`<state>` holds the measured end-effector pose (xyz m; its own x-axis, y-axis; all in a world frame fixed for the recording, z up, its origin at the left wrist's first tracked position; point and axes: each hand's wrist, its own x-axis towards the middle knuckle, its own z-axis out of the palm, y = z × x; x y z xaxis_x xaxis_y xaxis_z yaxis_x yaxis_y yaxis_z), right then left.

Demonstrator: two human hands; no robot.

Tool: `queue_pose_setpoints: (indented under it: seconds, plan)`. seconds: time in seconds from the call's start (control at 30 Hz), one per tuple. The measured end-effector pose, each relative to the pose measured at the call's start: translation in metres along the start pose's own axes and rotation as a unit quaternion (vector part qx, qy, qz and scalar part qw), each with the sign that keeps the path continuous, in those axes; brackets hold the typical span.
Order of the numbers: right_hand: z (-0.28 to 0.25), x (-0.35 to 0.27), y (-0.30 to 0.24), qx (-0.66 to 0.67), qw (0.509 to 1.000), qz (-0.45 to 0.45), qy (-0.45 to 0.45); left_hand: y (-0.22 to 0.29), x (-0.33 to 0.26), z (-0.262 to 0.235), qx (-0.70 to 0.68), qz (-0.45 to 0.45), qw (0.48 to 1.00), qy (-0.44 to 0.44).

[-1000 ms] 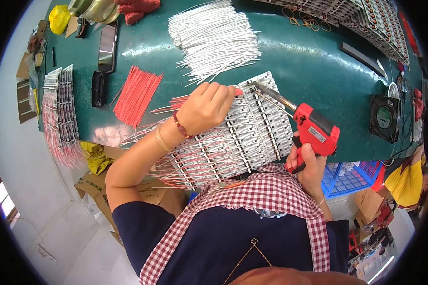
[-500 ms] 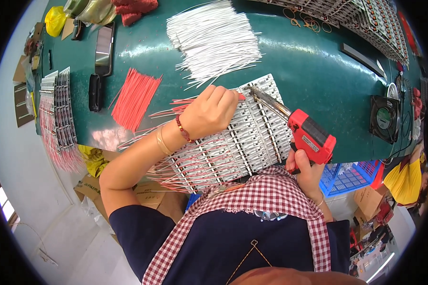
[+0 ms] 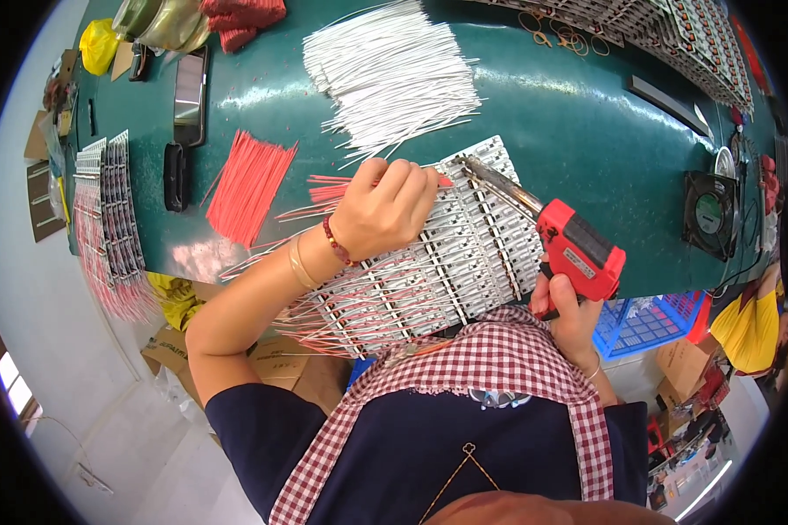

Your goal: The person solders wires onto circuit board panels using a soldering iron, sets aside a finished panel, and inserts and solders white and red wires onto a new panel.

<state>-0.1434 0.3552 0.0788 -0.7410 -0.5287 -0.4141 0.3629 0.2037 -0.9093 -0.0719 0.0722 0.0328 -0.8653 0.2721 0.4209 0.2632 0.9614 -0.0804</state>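
Soldering red leads onto a pale panel of circuit strips at a green bench point(image 3: 263, 96).

Largest first: the panel of circuit strips point(image 3: 429, 271) lies on the bench's near edge, its long axis slanting from near-left to far-right, with thin wire tails fanning off its left side. Beyond it lie a heap of white wires point(image 3: 394, 74) and, to the left, a bundle of red wires point(image 3: 245, 188). The red soldering gun point(image 3: 578, 249) is gripped in the right hand point(image 3: 573, 319), fist closed round its handle, tip aimed up-left at the panel's far end. The left hand point(image 3: 385, 210) rests on the panel, fingers pinched narrow on a red lead point(image 3: 333, 188), just left of the tip and nearer the joint. The joint itself is too small to make out; the fingertips hide the lead's end.
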Motion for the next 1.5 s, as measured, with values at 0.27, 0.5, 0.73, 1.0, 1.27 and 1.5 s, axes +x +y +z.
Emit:
queue_pose_setpoints:
  seconds: [0.27, 0.5, 0.73, 1.0, 1.27, 1.5]
  plan:
    - [0.0006, -0.0002, 0.0003, 0.01, 1.0, 0.003, -0.001, -0.0008, 0.0011, -0.0012, -0.031, 0.01, 0.998, -0.052]
    - [-0.002, 0.0003, 0.0012, 0.006, 1.0, 0.014, -0.013, -0.0001, 0.0005, -0.0005, -0.043, 0.03, 0.996, -0.067]
    - [-0.0001, 0.0007, 0.0002, 0.005, 1.0, 0.015, -0.01, -0.0056, 0.0029, -0.003, -0.061, -0.002, 0.997, -0.043]
    - [0.0006, 0.0009, -0.0038, 0.062, 0.998, 0.02, -0.001, -0.0003, -0.0005, -0.0054, -0.086, -0.007, 0.996, -0.029]
    - [-0.0006, 0.0015, 0.0034, 0.037, 0.999, 0.026, -0.002, 0.0025, -0.002, -0.0011, -0.072, -0.011, 0.996, -0.06]
    - [-0.0005, 0.0014, 0.0043, 0.0, 1.0, 0.01, -0.006, 0.002, -0.0034, 0.0, -0.076, -0.017, 0.995, -0.059]
